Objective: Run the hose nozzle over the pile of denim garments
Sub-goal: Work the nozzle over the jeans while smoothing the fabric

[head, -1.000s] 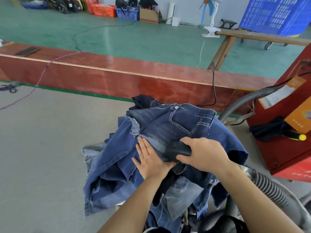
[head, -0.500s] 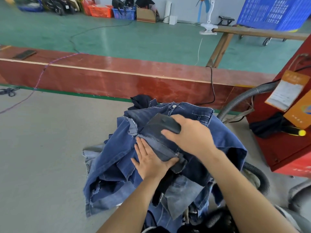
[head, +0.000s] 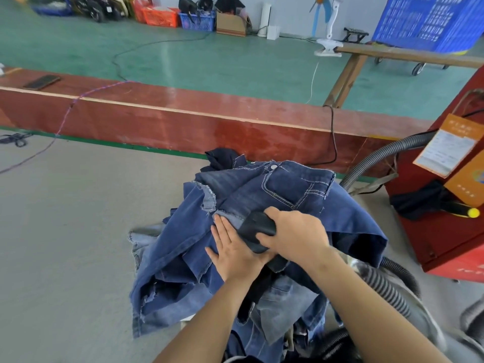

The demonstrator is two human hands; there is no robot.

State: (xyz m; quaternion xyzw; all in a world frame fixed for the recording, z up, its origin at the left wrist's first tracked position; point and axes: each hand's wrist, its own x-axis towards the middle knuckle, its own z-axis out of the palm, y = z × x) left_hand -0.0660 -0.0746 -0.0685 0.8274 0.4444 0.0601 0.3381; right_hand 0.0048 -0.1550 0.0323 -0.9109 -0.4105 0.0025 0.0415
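Nozzle (head: pixel 255 230) back nearer left hand (head: pixel 234 254).

There are two hands: the left hand (head: pixel 237 254) and the right hand (head: pixel 296 235). One black hose nozzle (head: pixel 255 230) is visible, and one pile of denim garments (head: pixel 209 258). I count one red machine (head: pixel 445 231), one grey ribbed hose (head: pixel 377 161) going to it, and one phone (head: pixel 42 82) on the red bench (head: pixel 183 111). At the far wall stand one orange basket (head: pixel 161 16), one blue basket (head: pixel 197 21), one cardboard box (head: pixel 231 24) and one fan (head: pixel 328 24). One big blue crate (head: pixel 429 22) is at the right.
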